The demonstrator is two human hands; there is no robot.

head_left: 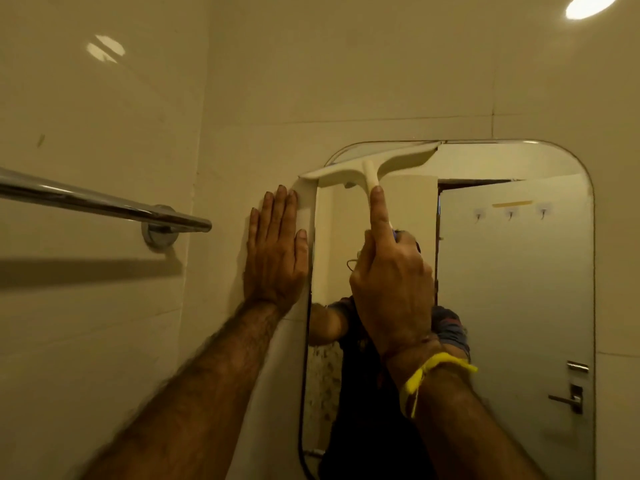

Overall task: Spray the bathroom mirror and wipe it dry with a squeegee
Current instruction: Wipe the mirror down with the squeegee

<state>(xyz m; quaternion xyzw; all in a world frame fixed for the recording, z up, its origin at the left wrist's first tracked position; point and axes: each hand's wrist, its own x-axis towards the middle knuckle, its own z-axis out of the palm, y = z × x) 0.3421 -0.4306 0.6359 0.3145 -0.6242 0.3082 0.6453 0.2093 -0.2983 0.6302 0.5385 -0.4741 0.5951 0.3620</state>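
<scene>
A tall mirror (512, 271) with rounded corners hangs on the beige tiled wall. My right hand (391, 285) grips the handle of a cream squeegee (367, 168), index finger stretched up along the handle. The squeegee's blade lies against the glass near the mirror's top left corner. My left hand (275, 251) is flat on the wall tile just left of the mirror's edge, fingers together and pointing up, holding nothing. No spray bottle is in view.
A chrome towel bar (104, 202) juts from the wall at the left, at about hand height. The mirror reflects a white door with a handle (568, 398) and several hooks. A yellow band (426, 372) circles my right wrist.
</scene>
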